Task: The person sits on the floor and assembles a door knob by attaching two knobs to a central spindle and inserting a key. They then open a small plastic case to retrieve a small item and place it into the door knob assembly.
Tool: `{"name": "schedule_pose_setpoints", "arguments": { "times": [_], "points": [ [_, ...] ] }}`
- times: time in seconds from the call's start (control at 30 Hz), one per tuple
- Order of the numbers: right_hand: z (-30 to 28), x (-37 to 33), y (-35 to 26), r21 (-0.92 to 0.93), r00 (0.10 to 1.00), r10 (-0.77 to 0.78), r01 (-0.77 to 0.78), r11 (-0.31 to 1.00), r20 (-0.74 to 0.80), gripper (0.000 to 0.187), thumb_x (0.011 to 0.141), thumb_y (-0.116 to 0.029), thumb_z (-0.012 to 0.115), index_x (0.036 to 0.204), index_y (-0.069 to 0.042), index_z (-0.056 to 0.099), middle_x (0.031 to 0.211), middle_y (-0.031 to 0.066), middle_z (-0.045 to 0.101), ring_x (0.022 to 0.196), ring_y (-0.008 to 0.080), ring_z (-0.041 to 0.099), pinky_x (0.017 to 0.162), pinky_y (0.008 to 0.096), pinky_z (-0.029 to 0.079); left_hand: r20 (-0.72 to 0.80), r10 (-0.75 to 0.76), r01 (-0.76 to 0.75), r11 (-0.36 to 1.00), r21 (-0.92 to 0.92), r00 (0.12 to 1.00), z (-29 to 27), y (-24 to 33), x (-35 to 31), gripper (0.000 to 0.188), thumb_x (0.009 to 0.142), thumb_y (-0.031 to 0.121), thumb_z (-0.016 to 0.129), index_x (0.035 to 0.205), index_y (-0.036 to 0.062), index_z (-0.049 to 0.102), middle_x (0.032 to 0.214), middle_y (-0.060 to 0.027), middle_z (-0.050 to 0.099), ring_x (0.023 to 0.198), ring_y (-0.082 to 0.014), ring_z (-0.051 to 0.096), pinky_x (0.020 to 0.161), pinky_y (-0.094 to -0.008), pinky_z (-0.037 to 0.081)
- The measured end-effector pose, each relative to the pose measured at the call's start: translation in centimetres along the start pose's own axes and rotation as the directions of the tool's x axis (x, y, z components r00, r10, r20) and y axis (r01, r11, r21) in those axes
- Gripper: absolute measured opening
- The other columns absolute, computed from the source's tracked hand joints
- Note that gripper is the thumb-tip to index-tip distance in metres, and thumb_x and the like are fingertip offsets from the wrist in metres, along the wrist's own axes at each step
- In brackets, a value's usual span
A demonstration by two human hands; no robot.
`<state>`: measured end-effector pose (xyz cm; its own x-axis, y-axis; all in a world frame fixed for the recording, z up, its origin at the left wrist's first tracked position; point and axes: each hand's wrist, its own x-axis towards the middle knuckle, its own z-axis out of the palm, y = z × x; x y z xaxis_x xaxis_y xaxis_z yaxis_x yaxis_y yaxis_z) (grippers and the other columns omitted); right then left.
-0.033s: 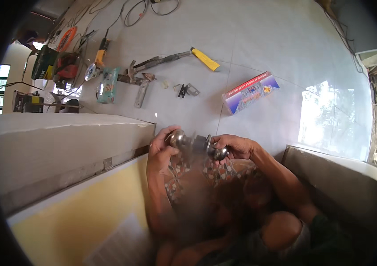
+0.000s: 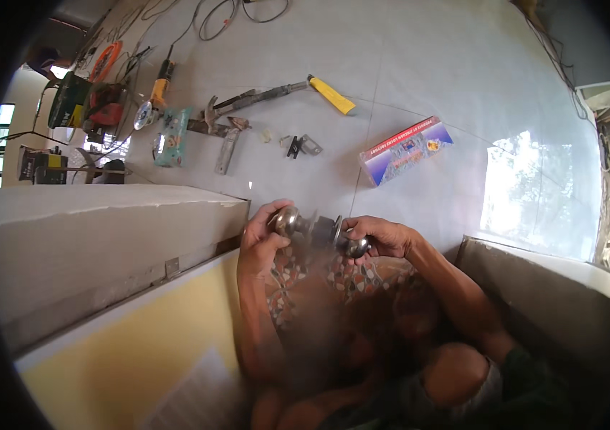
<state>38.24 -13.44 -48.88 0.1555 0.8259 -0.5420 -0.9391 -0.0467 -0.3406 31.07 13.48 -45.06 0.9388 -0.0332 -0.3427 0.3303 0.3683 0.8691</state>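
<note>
Between my two hands is a metal doorknob set with a round knob at each end. My left hand (image 2: 258,244) is closed around the left knob (image 2: 288,221), thumb on the near side. At the other end, my right hand (image 2: 384,238) grips the right knob (image 2: 356,246) and its round plate. The dark middle part (image 2: 323,229) joins the two ends, partly blurred by a hazy smudge. Beyond my hands, small dark and metal plates (image 2: 309,145) lie on the tiled floor. A red, white and blue box (image 2: 407,152) rests farther right.
A claw hammer (image 2: 262,96) and a yellow strip-like item (image 2: 331,95) lie at the far side. Left of them are a teal packet (image 2: 172,140) and an angle grinder (image 2: 160,89) with its cord. Low walls flank me, left (image 2: 118,215) and right (image 2: 549,279); a yellow panel (image 2: 147,315) leans near-left.
</note>
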Motion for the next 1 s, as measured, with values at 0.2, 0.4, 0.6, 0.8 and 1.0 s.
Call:
{"name": "schedule_pose_setpoints", "arguments": {
  "times": [0.2, 0.4, 0.6, 0.8, 1.0],
  "points": [
    [-2.8, -0.1, 0.1, 0.024, 0.962, -0.183, 0.192, 0.981, -0.2, 0.043, 0.086, -0.017, 0.06, 0.125, -0.002, 0.05, 0.095, 0.0157, 0.065, 0.081, 0.0246, 0.068, 0.068, 0.0333, 0.057, -0.25, -0.029, 0.095, 0.962, 0.254, 0.968, -2.3, -2.5, 6.8, 0.055, 0.078, -0.001, 0.061, 0.133, -0.0006, 0.056, 0.116, -0.013, 0.065, 0.107, -0.0187, 0.06, 0.094, -0.0312, 0.049],
    [-4.8, 0.1, 0.4, -0.042, 0.943, -0.15, 0.144, 0.989, -0.299, 0.026, 0.089, -0.016, 0.06, 0.109, -0.006, 0.049, 0.094, 0.0145, 0.064, 0.083, 0.0265, 0.068, 0.068, 0.0356, 0.057, -0.363, 0.44, 0.092, 0.526, 0.846, 0.821, -4.7, -5.7, 12.9, 0.042, 0.084, 0.005, 0.067, 0.125, 0.0005, 0.059, 0.116, -0.0215, 0.061, 0.105, -0.0312, 0.061, 0.091, -0.0381, 0.049],
    [-5.3, 0.6, 0.4, -0.052, 0.935, -0.125, 0.114, 0.992, -0.332, 0.028, 0.088, -0.016, 0.061, 0.112, -0.005, 0.049, 0.095, 0.0152, 0.065, 0.082, 0.0272, 0.068, 0.068, 0.036, 0.058, -0.228, 0.647, 0.08, 0.251, 0.965, 0.727, -6.5, -5.3, 18.8, 0.049, 0.081, -0.002, 0.064, 0.129, 0.0009, 0.056, 0.127, -0.0205, 0.055, 0.118, -0.0392, 0.052, 0.093, -0.0464, 0.046],
    [-5.3, 1.5, 1.0, 0.034, 0.946, -0.201, 0.216, 0.976, -0.253, 0.03, 0.087, -0.013, 0.059, 0.115, -0.005, 0.049, 0.096, 0.016, 0.064, 0.082, 0.0278, 0.068, 0.068, 0.0363, 0.059, -0.063, 0.602, 0.011, 0.088, 0.996, 0.796, -7.2, -4.7, 20.9, 0.048, 0.079, -0.006, 0.062, 0.126, 0.0035, 0.058, 0.12, -0.0216, 0.058, 0.112, -0.0393, 0.057, 0.09, -0.0438, 0.049],
    [-5.2, 3.1, 1.0, -0.02, 0.881, -0.253, 0.267, 0.963, -0.4, 0.022, 0.092, -0.009, 0.056, 0.113, -0.008, 0.049, 0.096, 0.0128, 0.064, 0.082, 0.0267, 0.069, 0.067, 0.0374, 0.06, -0.514, 0.238, -0.196, 0.971, 0.136, 0.824, -5.8, -5.7, 15.6, 0.029, 0.085, -0.004, 0.066, 0.114, 0.0002, 0.064, 0.104, -0.0128, 0.067, 0.091, -0.0202, 0.065, 0.077, -0.0296, 0.051]
  ]
}}
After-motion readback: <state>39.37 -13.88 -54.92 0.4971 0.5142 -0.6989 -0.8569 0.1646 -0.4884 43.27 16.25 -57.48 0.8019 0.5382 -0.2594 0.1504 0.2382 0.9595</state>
